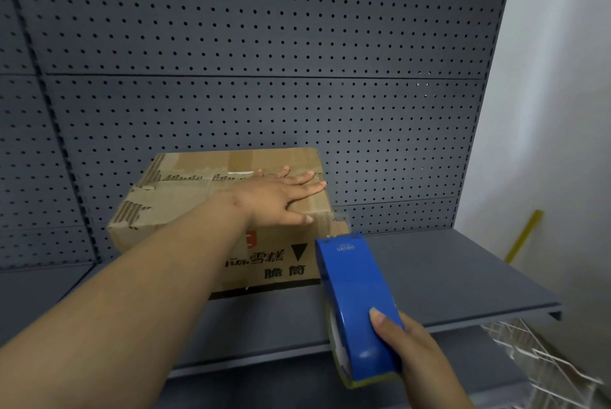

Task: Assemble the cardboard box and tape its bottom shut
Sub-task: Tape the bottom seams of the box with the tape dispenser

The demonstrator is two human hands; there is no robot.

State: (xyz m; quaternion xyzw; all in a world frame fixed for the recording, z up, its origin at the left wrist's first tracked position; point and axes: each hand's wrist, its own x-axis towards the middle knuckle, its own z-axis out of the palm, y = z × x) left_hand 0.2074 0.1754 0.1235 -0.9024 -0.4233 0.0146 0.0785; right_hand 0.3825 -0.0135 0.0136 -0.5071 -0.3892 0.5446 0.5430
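- Grey shelf (446, 276) sits in front of a wall (264, 45) full of small holes.
- Brown box (185, 197) sits on the shelf, far back by the wall.
- Left hand (277, 193) lies flat on top of the box, fingers wide.
- Right hand (413, 352) holds a blue tape gun (353, 303), near and right of the box.

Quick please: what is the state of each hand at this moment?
Left hand: open, fingers flat on the brown cardboard box.
Right hand: grips the blue plastic tape dispenser.
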